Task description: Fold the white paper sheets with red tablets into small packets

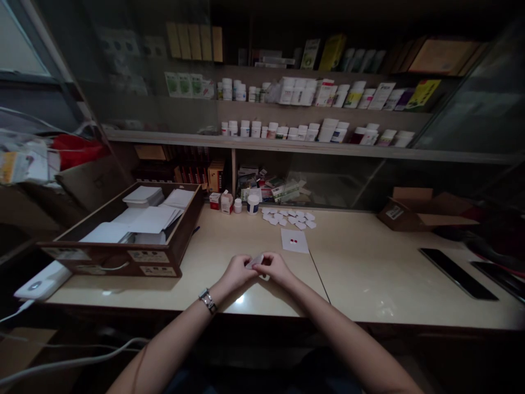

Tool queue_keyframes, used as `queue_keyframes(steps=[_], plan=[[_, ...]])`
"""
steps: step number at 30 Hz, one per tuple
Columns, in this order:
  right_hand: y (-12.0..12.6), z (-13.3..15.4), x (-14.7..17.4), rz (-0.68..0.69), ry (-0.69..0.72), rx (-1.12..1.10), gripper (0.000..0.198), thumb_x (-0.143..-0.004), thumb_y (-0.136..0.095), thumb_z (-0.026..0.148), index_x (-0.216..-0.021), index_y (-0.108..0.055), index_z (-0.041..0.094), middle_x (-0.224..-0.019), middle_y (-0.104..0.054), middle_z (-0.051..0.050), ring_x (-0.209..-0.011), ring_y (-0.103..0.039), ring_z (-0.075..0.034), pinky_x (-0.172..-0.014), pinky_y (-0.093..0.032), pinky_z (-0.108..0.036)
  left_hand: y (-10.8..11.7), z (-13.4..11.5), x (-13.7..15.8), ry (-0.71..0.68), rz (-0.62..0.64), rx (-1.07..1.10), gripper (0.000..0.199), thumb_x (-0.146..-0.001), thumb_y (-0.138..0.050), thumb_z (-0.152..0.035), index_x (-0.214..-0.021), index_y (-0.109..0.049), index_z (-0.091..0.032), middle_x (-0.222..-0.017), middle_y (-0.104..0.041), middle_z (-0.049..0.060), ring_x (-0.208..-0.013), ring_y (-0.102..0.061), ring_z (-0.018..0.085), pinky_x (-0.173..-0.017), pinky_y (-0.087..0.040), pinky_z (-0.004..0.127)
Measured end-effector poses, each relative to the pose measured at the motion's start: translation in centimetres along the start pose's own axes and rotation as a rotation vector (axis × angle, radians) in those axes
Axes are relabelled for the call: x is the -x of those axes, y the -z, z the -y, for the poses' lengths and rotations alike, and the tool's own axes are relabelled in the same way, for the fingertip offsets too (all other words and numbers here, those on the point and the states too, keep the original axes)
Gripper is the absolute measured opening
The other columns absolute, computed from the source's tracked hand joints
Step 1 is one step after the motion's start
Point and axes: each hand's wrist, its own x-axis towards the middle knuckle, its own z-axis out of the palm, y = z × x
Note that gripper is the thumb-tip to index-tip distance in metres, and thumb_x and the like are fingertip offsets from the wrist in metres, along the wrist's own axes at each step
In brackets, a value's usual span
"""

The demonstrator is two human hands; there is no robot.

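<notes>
Above the near part of the counter, my left hand (238, 272) and my right hand (275, 267) meet, both closed on a small white folded paper (256, 261). The fingertips hide part of it. Just beyond my right hand a flat white paper sheet (301, 247) lies on the counter, with a few red and white pills (293, 241) on it. Farther back, several small folded white paper packets (289, 217) are spread in a loose group. A small pale piece with a dark spot (264, 277) shows under my right fingers; I cannot tell what it is.
At left, a wooden drawer (180, 249) holds stacks of white paper. White bottles (253, 204) and small boxes (215, 201) stand at the counter's back. A phone (457, 273) and open cardboard box (410, 213) are at right. Glass-fronted shelves (262, 143) hold medicine containers.
</notes>
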Motion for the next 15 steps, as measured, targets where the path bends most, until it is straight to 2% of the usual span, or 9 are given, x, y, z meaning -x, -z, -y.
queue_keyframes(steps=[4,8,10,12,15], plan=[[0.4,0.6,0.1,-0.034,-0.039,-0.105,0.033,-0.057,-0.077,0.043,-0.064,-0.062,0.013,-0.05,-0.058,0.001,-0.042,-0.047,-0.009,-0.041,-0.035,-0.02,0.2,-0.4,0.5,0.088,0.108,0.199,0.031,-0.062,-0.073,-0.038,-0.072,-0.057,-0.012,-0.056,-0.055,-0.001,-0.046,-0.047,0.008,-0.043,-0.031,0.019],[1.0,1.4,0.4,-0.027,-0.041,-0.185,0.033,-0.059,-0.076,0.042,-0.069,-0.065,0.013,-0.057,-0.062,-0.001,-0.043,-0.046,-0.008,-0.042,-0.032,-0.02,0.4,-0.6,1.0,0.238,0.168,0.463,0.055,-0.073,-0.053,-0.066,-0.08,-0.057,-0.011,-0.06,-0.062,0.006,-0.041,-0.054,0.011,-0.037,-0.036,0.019],[1.2,1.6,0.5,-0.003,-0.057,-0.184,0.031,-0.06,-0.075,0.041,-0.068,-0.065,0.013,-0.055,-0.061,0.0,-0.042,-0.044,-0.008,-0.041,-0.03,-0.02,0.5,-0.7,0.9,0.253,0.18,0.516,0.058,-0.072,-0.052,-0.068,-0.079,-0.057,-0.01,-0.06,-0.063,0.008,-0.042,-0.057,0.014,-0.036,-0.038,0.021],[1.1,1.7,0.6,0.003,-0.069,-0.187,0.028,-0.061,-0.074,0.039,-0.065,-0.064,0.013,-0.052,-0.059,0.001,-0.041,-0.042,-0.007,-0.041,-0.028,-0.02,0.5,-0.7,0.8,0.24,0.184,0.513,0.054,-0.07,-0.058,-0.064,-0.079,-0.057,-0.01,-0.059,-0.063,0.008,-0.041,-0.057,0.014,-0.036,-0.039,0.021],[1.0,1.6,0.5,-0.021,-0.075,-0.22,0.024,-0.06,-0.074,0.034,-0.065,-0.064,0.013,-0.052,-0.058,0.001,-0.042,-0.042,-0.007,-0.043,-0.029,-0.02,0.4,-0.7,0.5,0.201,0.11,0.478,0.046,-0.07,-0.063,-0.056,-0.079,-0.058,-0.011,-0.058,-0.062,0.005,-0.039,-0.052,0.011,-0.036,-0.037,0.02]])
